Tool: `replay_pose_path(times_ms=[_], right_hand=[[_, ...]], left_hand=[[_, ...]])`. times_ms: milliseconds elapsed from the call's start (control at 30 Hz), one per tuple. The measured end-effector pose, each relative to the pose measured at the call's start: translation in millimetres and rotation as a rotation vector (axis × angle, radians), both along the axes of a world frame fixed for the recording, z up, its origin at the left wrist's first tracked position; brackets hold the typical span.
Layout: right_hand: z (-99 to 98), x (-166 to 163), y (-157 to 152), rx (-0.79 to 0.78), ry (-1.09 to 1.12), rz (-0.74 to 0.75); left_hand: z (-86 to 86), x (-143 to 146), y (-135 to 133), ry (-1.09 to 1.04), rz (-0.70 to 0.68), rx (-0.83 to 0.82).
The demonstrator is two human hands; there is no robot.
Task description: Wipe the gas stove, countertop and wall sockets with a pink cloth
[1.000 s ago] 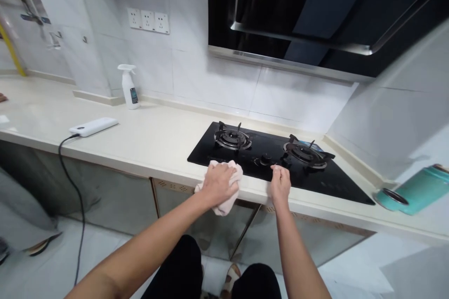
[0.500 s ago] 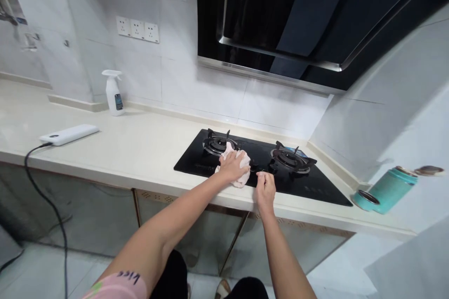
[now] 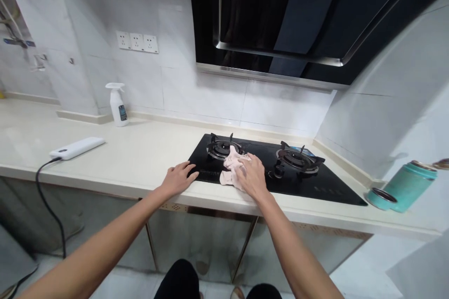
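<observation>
A crumpled pale pink cloth (image 3: 232, 164) lies on the black glass gas stove (image 3: 252, 145), in front of the left burner (image 3: 224, 148). My right hand (image 3: 253, 174) is over the cloth, its fingers bent onto the fabric and hiding part of it. With fingers spread, my left hand (image 3: 178, 177) rests on the counter at the stove's left front corner and holds nothing. A control knob (image 3: 277, 171) shows just right of my right hand, near the right burner (image 3: 298, 158).
Overhead hangs a black range hood (image 3: 273, 18). On the counter (image 3: 147, 149) to the left stand a white spray bottle (image 3: 118, 106) and a white power bank (image 3: 79, 147) with a black cable. At the right end is a teal canister (image 3: 412, 184) beside a teal lid (image 3: 382, 198).
The cloth has passed from under my left hand to my right hand. My left hand has moved left onto the counter, spreading its fingers. My right hand has left the knob area.
</observation>
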State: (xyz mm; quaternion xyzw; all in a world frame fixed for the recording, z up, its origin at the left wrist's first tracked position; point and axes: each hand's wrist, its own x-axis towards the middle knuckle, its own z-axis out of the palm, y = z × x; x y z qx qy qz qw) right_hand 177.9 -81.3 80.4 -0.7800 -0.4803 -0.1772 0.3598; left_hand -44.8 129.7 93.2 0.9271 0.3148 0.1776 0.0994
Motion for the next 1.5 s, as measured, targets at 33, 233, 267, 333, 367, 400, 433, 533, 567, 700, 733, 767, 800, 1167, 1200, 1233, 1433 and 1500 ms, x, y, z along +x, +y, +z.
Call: replay_pose_path(times_ms=[33, 233, 267, 333, 367, 400, 433, 533, 567, 700, 733, 767, 800, 1167, 1200, 1233, 1433, 1500], right_hand=[[7.0, 1.8, 12.5, -0.110, 0.029, -0.003], [29.4, 20.8, 58.8, -0.378, 0.140, -0.066], [29.8, 20.0, 58.2, -0.384, 0.134, -0.065], [27.8, 12.3, 50.1, -0.389, 0.111, -0.050], [25.4, 6.2, 43.3, -0.388, 0.096, -0.036], [22.3, -0.4, 35.2, -0.387, 0.079, -0.018], [18.8, -6.4, 26.1, -0.379, 0.060, 0.013], [10.2, -13.0, -3.9, -0.324, 0.022, 0.116], [8.8, -10.4, -14.4, -0.303, 0.021, 0.132], [4.6, 12.3, -58.5, -0.264, 0.049, 0.137], [2.0, 18.5, -70.0, -0.247, 0.049, 0.139], [-1.5, 25.0, -81.9, -0.223, 0.045, 0.131], [-5.7, 32.2, -94.0, -0.194, 0.036, 0.102], [-0.5, 172.2, -235.7, -0.262, 0.115, -0.708], [2.9, 177.1, -242.5, -0.266, 0.125, -0.740], [5.3, 179.1, -247.0, -0.272, 0.128, -0.759], [-2.4, 132.1, -222.1, -0.325, 0.055, -0.684], [-5.1, 97.6, -193.7, -0.350, 0.013, -0.581]], left_hand=[[-4.5, -2.4, 1.0, 0.017, 0.009, 0.014], [-10.5, 0.4, 0.3, 0.039, 0.019, 0.037], [-9.9, 0.4, 0.7, 0.043, 0.017, 0.036], [-9.4, -0.2, 1.9, 0.047, 0.013, 0.035], [-9.6, -0.5, 2.6, 0.047, 0.011, 0.038], [-10.1, -0.6, 3.4, 0.045, 0.010, 0.044], [-10.6, -0.6, 4.3, 0.043, 0.009, 0.052], [-11.9, 0.7, 6.5, 0.048, 0.010, 0.057], [-12.0, 1.3, 7.0, 0.050, 0.012, 0.054], [-12.0, 2.9, 7.9, 0.052, 0.017, 0.057], [-12.2, 2.9, 8.1, 0.052, 0.018, 0.058], [-12.7, 2.9, 8.3, 0.053, 0.019, 0.058], [-13.2, 2.8, 8.6, 0.052, 0.020, 0.060], [-11.5, 4.4, 5.9, 0.069, 0.023, 0.081], [-10.8, 4.2, 4.8, 0.071, 0.021, 0.085], [-10.2, 4.0, 3.9, 0.073, 0.020, 0.085], [-12.6, 6.8, 9.4, 0.060, 0.020, 0.063], [-14.7, 8.5, 14.2, 0.052, 0.016, 0.045]])
